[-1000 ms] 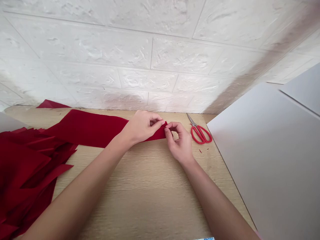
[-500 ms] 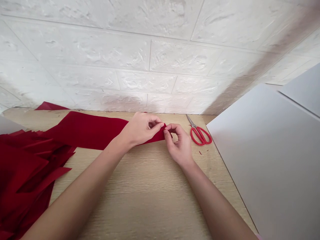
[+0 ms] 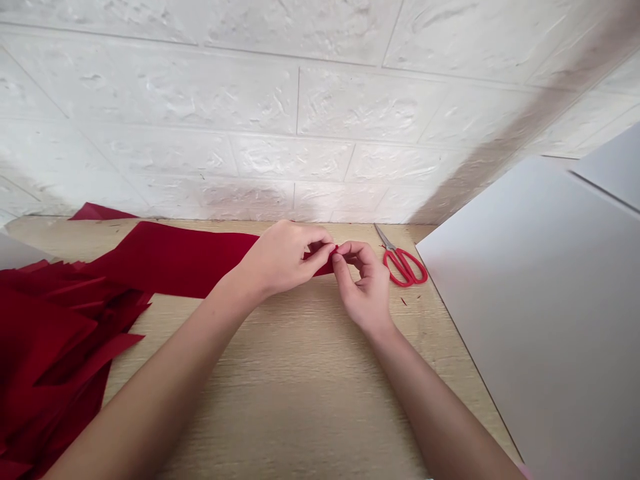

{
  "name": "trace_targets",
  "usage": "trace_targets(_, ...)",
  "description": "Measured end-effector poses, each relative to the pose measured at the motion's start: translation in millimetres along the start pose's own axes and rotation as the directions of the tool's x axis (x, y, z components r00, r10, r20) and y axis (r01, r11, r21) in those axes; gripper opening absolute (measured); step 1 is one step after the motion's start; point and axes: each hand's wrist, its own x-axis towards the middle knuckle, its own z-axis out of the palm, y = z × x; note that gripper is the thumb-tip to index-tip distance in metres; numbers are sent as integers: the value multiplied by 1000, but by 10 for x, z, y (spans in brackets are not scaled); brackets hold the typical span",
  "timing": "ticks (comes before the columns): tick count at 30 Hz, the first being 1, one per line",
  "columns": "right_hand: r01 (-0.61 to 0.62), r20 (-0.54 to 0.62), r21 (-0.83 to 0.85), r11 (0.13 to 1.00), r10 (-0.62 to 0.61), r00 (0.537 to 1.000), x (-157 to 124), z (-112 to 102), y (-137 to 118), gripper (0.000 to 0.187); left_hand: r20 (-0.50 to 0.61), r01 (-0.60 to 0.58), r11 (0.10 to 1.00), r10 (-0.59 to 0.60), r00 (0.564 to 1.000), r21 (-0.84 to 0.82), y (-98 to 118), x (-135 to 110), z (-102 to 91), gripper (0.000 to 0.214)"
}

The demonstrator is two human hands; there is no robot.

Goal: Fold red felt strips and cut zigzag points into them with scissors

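Observation:
A long strip of dark red fabric (image 3: 175,257) stretches along the tabletop from the left toward the middle. My left hand (image 3: 287,260) lies over its right part, thumb and forefinger pinching the fabric close to its right end. Beside it, my right hand (image 3: 364,277) pinches the very tip of the same strip. The fingertips of both hands nearly meet there, and the small fold of cloth between them is mostly hidden. Scissors with red handles (image 3: 404,265) lie just right of my right hand, blades pointing to the wall.
A heap of red fabric pieces (image 3: 55,353) covers the left of the wooden table (image 3: 280,393). Another red scrap (image 3: 100,212) lies by the white brick-patterned wall (image 3: 260,100). A white panel (image 3: 530,300) stands along the right edge. Tiny red snippets (image 3: 403,301) lie below the scissors.
Both hands have shifted slightly right, and their fingertips have drawn closer together at the strip's end. The view has tilted a little; scissors and heap stay in place.

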Motion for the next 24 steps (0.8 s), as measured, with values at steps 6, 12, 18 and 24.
trace_targets(6,-46,-10,62,997,47,999,-3,7,0,6,-2,-38,997,38,999,72,22,-3,7,25)
trace_targets(12,-57,-30,72,996,60,998,-5,3,-28,6,12,-8,997,7,1000,80,18,2,5,25)
trace_targets(18,-93,-28,57,994,95,995,0,5,-16,8,49,-16,995,12,999,94,25,-2,14,26)
trace_targets(24,-107,-41,56,993,110,993,2,6,-13,9,87,-15,988,1,996,152,56,-4,-1,27)
